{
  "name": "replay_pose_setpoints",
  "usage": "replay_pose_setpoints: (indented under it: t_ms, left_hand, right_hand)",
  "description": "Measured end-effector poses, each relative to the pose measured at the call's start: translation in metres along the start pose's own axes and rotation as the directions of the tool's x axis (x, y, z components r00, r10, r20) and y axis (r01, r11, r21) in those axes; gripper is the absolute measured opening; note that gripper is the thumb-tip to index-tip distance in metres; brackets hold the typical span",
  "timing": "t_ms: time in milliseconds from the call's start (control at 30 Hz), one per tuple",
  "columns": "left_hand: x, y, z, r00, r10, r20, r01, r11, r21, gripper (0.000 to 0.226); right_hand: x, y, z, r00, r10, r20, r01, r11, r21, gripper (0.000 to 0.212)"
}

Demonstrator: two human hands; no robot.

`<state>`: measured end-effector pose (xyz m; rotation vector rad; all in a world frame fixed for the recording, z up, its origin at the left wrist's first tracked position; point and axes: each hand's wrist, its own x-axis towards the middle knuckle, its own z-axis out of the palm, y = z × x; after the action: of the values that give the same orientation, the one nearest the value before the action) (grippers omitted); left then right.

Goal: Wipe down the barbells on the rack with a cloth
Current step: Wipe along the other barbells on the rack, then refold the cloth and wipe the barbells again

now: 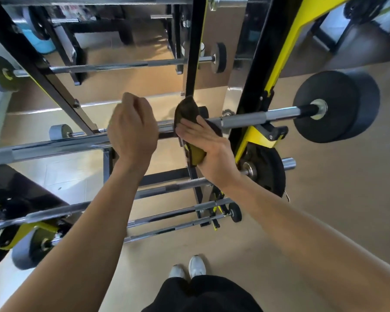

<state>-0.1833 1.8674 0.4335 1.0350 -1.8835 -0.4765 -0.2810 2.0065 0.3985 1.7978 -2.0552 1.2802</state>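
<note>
A chrome barbell lies across the black and yellow rack at chest height, with a black round weight on its right end. My left hand grips the bar from above near its middle. Just to the right, my right hand holds a dark olive cloth wrapped over the bar, fingers curled round it. Lower barbells rest on the rack below my arms.
A mirror behind the rack reflects another barbell and rack posts. A black plate hangs on a peg at the rack's right side. More bars with small weights sit near the floor. My shoes stand on tan floor.
</note>
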Motion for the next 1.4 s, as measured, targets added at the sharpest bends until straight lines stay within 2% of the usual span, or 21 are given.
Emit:
replay_pose_setpoints:
  t_ms: [67, 133, 167, 200, 267, 300, 333, 367, 400, 467, 533, 600, 767, 867, 1000, 1067, 1100, 1167, 1233, 1333, 1400]
  left_hand:
    - [-0.014, 0.009, 0.0, 0.992, 0.07, -0.105, -0.091, 0.973, -0.212, 0.018]
    - [-0.048, 0.022, 0.005, 0.952, 0.284, -0.113, -0.305, 0.896, -0.322, 0.013]
    - [-0.066, 0.028, 0.008, 0.922, 0.382, -0.069, -0.379, 0.849, -0.369, 0.011]
    - [-0.085, 0.035, 0.013, 0.902, 0.43, 0.033, -0.377, 0.824, -0.422, 0.008]
    - [-0.114, 0.041, 0.021, 0.86, 0.377, 0.344, -0.213, 0.878, -0.43, 0.016]
    - [-0.126, 0.044, 0.028, 0.793, 0.297, 0.532, -0.085, 0.919, -0.386, 0.023]
    - [-0.139, 0.044, 0.039, 0.683, 0.205, 0.701, 0.038, 0.949, -0.314, 0.03]
    - [-0.151, 0.045, 0.05, 0.545, 0.118, 0.83, 0.141, 0.963, -0.229, 0.036]
    - [-0.163, 0.046, 0.062, 0.414, 0.062, 0.908, 0.202, 0.966, -0.158, 0.038]
    - [-0.188, 0.055, 0.084, 0.219, 0.043, 0.975, 0.203, 0.975, -0.089, 0.031]
    - [-0.211, 0.076, 0.103, 0.122, 0.01, 0.992, 0.221, 0.975, -0.037, 0.022]
    - [-0.234, 0.101, 0.125, 0.07, -0.049, 0.996, 0.262, 0.965, 0.029, 0.02]
    - [-0.294, 0.179, 0.199, -0.018, -0.081, 0.997, 0.2, 0.976, 0.083, 0.018]
    - [-0.323, 0.228, 0.248, -0.037, -0.12, 0.992, 0.247, 0.961, 0.125, 0.024]
    - [-0.343, 0.285, 0.315, 0.041, -0.166, 0.985, 0.332, 0.932, 0.143, 0.028]
    - [-0.345, 0.309, 0.343, 0.049, -0.187, 0.981, 0.443, 0.884, 0.146, 0.039]
    - [-0.345, 0.319, 0.357, 0.069, -0.2, 0.977, 0.495, 0.857, 0.141, 0.041]
    - [-0.342, 0.334, 0.388, 0.153, -0.237, 0.959, 0.562, 0.82, 0.112, 0.039]
    - [-0.329, 0.349, 0.424, 0.218, -0.247, 0.944, 0.609, 0.791, 0.066, 0.032]
    - [-0.3, 0.367, 0.488, 0.223, -0.239, 0.945, 0.681, 0.732, 0.024, 0.031]
    - [-0.278, 0.376, 0.537, 0.278, -0.257, 0.925, 0.698, 0.716, -0.011, 0.029]
  right_hand:
    - [-0.015, -0.006, -0.007, 0.99, 0.142, -0.012, -0.139, 0.98, 0.14, 0.049]
    - [-0.031, -0.012, -0.015, 0.937, 0.35, -0.002, -0.331, 0.888, 0.32, 0.044]
    - [-0.041, -0.012, -0.018, 0.896, 0.445, -0.018, -0.407, 0.834, 0.372, 0.036]
    - [-0.056, -0.008, -0.025, 0.838, 0.543, -0.047, -0.488, 0.786, 0.379, 0.028]
    - [-0.083, 0.004, -0.033, 0.701, 0.712, -0.032, -0.65, 0.657, 0.383, 0.021]
    - [-0.099, 0.012, -0.04, 0.599, 0.801, 0.009, -0.722, 0.535, 0.439, 0.02]
    - [-0.113, 0.02, -0.048, 0.48, 0.875, 0.07, -0.758, 0.372, 0.536, 0.019]
    - [-0.127, 0.024, -0.057, 0.362, 0.918, 0.159, -0.752, 0.187, 0.632, 0.019]
    - [-0.139, 0.029, -0.067, 0.275, 0.927, 0.255, -0.715, 0.02, 0.699, 0.019]
    - [-0.165, 0.041, -0.089, 0.194, 0.906, 0.376, -0.658, -0.164, 0.735, 0.021]
    - [-0.191, 0.059, -0.114, 0.152, 0.899, 0.411, -0.652, -0.221, 0.725, 0.028]
    - [-0.219, 0.084, -0.139, 0.104, 0.913, 0.395, -0.688, -0.221, 0.692, 0.034]
    - [-0.28, 0.159, -0.217, 0.098, 0.931, 0.351, -0.852, -0.104, 0.513, 0.034]
    - [-0.299, 0.206, -0.272, 0.099, 0.929, 0.356, -0.923, -0.048, 0.381, 0.026]
    - [-0.317, 0.274, -0.332, 0.023, 0.93, 0.368, -0.937, -0.109, 0.333, 0.025]
    - [-0.314, 0.311, -0.353, -0.007, 0.931, 0.366, -0.924, -0.146, 0.354, 0.031]
    - [-0.308, 0.33, -0.361, -0.005, 0.936, 0.352, -0.916, -0.146, 0.375, 0.035]
    - [-0.287, 0.368, -0.377, 0.006, 0.949, 0.314, -0.906, -0.128, 0.404, 0.042]
    - [-0.263, 0.414, -0.39, 0.031, 0.957, 0.288, -0.908, -0.093, 0.409, 0.038]
    - [-0.231, 0.489, -0.409, 0.053, 0.963, 0.265, -0.931, -0.048, 0.362, 0.024]
    - [-0.209, 0.539, -0.418, 0.067, 0.954, 0.292, -0.94, -0.037, 0.338, 0.022]
